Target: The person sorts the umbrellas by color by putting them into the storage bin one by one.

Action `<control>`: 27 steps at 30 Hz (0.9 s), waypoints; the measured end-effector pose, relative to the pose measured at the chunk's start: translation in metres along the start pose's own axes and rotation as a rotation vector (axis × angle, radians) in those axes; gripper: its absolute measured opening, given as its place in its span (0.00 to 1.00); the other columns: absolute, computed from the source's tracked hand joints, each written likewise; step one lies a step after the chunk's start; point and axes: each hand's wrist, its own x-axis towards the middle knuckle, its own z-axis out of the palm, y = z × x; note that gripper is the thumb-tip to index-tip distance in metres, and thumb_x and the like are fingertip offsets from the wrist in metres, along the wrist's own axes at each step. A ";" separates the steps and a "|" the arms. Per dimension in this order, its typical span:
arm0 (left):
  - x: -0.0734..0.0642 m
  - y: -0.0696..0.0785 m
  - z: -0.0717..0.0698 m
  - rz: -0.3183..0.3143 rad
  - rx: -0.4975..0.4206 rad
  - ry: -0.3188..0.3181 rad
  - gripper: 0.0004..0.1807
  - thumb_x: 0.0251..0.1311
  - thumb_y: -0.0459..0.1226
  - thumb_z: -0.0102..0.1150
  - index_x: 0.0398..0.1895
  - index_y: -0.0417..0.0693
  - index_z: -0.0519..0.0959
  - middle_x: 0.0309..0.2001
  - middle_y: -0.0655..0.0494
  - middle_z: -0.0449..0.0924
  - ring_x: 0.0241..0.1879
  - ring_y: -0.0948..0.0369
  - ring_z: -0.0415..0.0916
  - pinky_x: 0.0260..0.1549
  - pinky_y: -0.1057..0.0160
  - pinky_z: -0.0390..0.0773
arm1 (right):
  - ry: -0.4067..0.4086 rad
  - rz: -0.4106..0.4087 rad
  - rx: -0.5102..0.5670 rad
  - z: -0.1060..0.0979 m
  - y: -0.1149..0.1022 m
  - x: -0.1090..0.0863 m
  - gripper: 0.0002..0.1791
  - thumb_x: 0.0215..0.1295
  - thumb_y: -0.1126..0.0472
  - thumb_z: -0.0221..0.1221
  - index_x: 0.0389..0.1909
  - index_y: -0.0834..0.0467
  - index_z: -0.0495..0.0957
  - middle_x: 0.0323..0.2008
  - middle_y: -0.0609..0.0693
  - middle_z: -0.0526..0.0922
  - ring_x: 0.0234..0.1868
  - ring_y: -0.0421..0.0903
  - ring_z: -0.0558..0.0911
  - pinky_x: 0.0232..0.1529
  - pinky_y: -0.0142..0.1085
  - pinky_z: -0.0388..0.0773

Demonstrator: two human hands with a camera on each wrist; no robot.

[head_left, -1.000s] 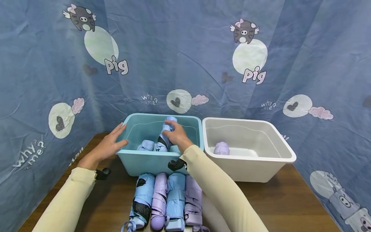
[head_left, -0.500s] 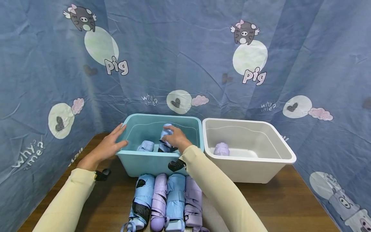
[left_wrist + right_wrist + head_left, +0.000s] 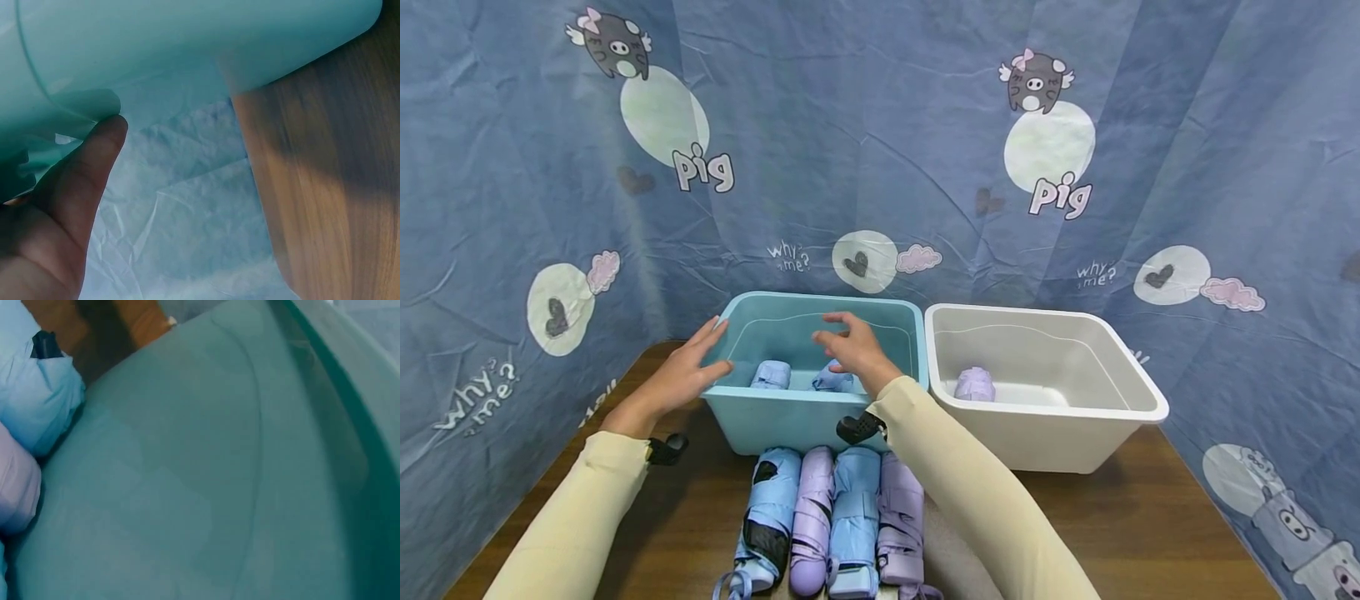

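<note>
My left hand [image 3: 673,379] rests at the left rim of the teal bin [image 3: 797,427], fingers straight and thumb spread; its thumb [image 3: 84,181] shows against the bin in the left wrist view. Over that bin's right half hovers my right hand [image 3: 859,354], fingers loosely bent, holding nothing. Just under it lies a blue folded umbrella [image 3: 832,380], partly hidden by the hand and the front rim. Another blue folded umbrella [image 3: 771,375] lies to its left in the bin. The right wrist view catches the bin's outer front wall [image 3: 156,487] but not the hand.
A white bin [image 3: 1045,443] stands right beside the teal one, with a purple folded umbrella [image 3: 975,384] inside. Before the teal bin, blue [image 3: 777,492] and purple [image 3: 812,517] folded umbrellas lie in a row on the wooden table [image 3: 1120,533]. A patterned blue curtain [image 3: 880,150] hangs behind.
My right hand has lowered the blue umbrella, first held tilted up in the teal bin, and let go of it; its fingers have spread. The left hand has stayed put.
</note>
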 end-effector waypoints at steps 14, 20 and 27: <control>0.005 0.004 -0.002 0.023 -0.006 0.000 0.43 0.68 0.44 0.50 0.77 0.41 0.40 0.76 0.40 0.30 0.72 0.34 0.33 0.60 0.28 0.46 | -0.035 -0.127 0.185 -0.022 -0.007 -0.034 0.22 0.65 0.54 0.61 0.60 0.52 0.74 0.53 0.53 0.78 0.49 0.49 0.83 0.45 0.43 0.81; 0.004 0.002 -0.004 0.033 -0.006 -0.006 0.42 0.68 0.45 0.49 0.77 0.42 0.40 0.77 0.41 0.30 0.72 0.35 0.33 0.60 0.28 0.45 | -0.087 -0.179 0.237 -0.033 -0.009 -0.058 0.22 0.65 0.56 0.61 0.60 0.53 0.73 0.54 0.57 0.76 0.51 0.52 0.82 0.47 0.45 0.80; 0.001 -0.003 -0.001 0.023 -0.011 -0.016 0.42 0.69 0.46 0.48 0.77 0.43 0.39 0.77 0.43 0.28 0.72 0.35 0.33 0.60 0.28 0.46 | -0.176 -0.227 0.266 -0.046 -0.003 -0.092 0.22 0.67 0.56 0.60 0.60 0.55 0.72 0.56 0.58 0.76 0.54 0.54 0.81 0.50 0.47 0.79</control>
